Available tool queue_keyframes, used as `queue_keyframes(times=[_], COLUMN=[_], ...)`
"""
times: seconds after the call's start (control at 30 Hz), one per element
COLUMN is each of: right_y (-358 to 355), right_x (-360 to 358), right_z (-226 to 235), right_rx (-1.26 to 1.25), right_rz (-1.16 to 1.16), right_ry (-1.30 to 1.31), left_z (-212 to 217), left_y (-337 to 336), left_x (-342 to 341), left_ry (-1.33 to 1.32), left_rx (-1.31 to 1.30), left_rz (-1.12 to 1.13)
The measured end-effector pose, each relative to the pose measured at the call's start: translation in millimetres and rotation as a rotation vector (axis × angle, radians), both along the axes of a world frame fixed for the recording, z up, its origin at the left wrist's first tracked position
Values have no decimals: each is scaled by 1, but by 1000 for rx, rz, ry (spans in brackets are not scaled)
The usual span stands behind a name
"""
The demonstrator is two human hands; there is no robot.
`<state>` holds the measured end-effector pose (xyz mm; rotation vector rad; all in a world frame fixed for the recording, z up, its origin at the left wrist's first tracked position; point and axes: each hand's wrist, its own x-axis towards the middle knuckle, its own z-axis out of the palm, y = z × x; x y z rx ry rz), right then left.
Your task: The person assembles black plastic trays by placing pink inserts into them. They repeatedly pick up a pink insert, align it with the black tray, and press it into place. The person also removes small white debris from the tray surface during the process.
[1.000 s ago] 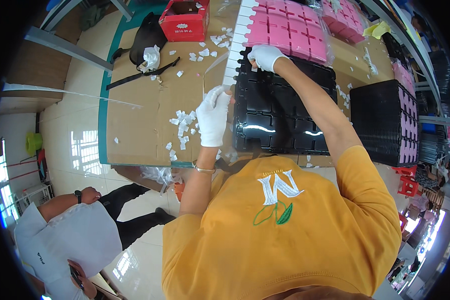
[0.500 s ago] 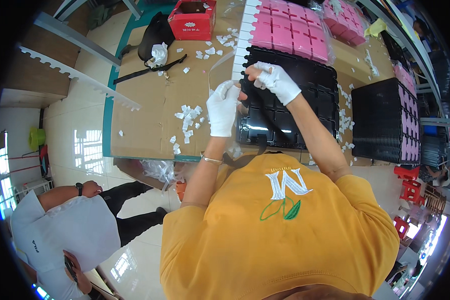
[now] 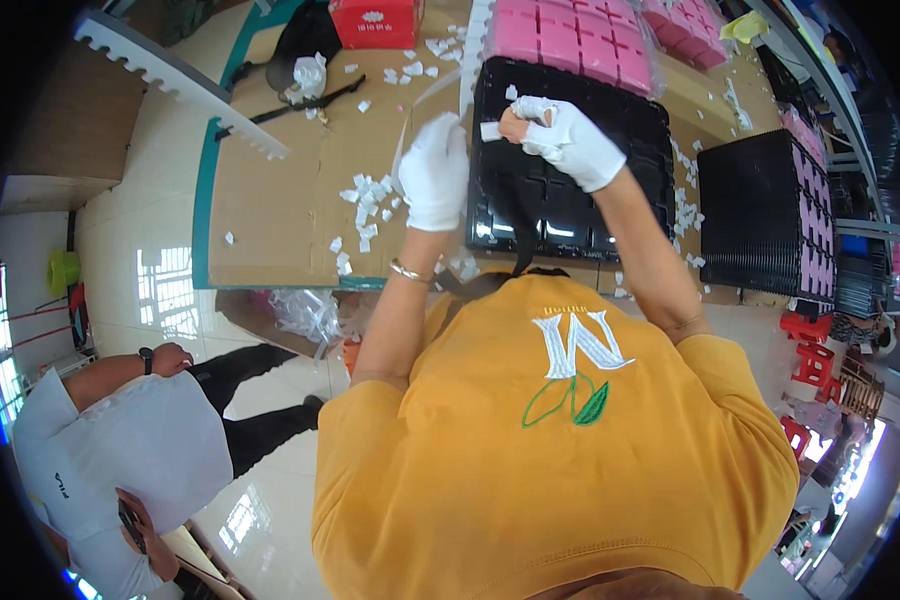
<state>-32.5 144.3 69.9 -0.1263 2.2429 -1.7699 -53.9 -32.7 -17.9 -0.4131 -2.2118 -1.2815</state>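
My left hand (image 3: 435,172), in a white glove, grips the lower end of a long white strip (image 3: 467,62) beside the left edge of a black plastic tray (image 3: 570,205). My right hand (image 3: 562,138), also gloved with a bare fingertip showing, hovers over the black tray and pinches a small white piece (image 3: 490,130) at the strip. Both hands are close together above the tray's left part.
A cardboard-covered table (image 3: 270,220) carries scattered white scraps (image 3: 368,205), a red box (image 3: 375,20), pink trays (image 3: 570,40) and a stack of black trays (image 3: 765,215). A person in a white shirt (image 3: 120,450) sits at lower left. Red stools (image 3: 810,350) stand at right.
My right hand has pulled back from the tray's far edge toward my left hand and now pinches a small white piece. My left hand stays on the strip.
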Motion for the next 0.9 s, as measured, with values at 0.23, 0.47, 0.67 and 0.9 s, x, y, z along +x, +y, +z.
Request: queue_keyframes(times=[0.23, 0.47, 0.67, 0.9], right_y=[11, -13, -13, 1], right_x=[16, 18, 28, -16], right_z=[-63, -63, -63, -54], right_rx=[781, 1178, 1156, 190], right_rz=[527, 477, 380, -228], right_ry=[74, 86, 166, 420], left_z=[5, 16, 30, 41], left_y=[-3, -1, 2, 6], left_x=[-12, -6, -1, 12], left_ry=[-503, -620, -697, -784], left_rx=[420, 609, 669, 711], left_rz=[-270, -284, -263, -299])
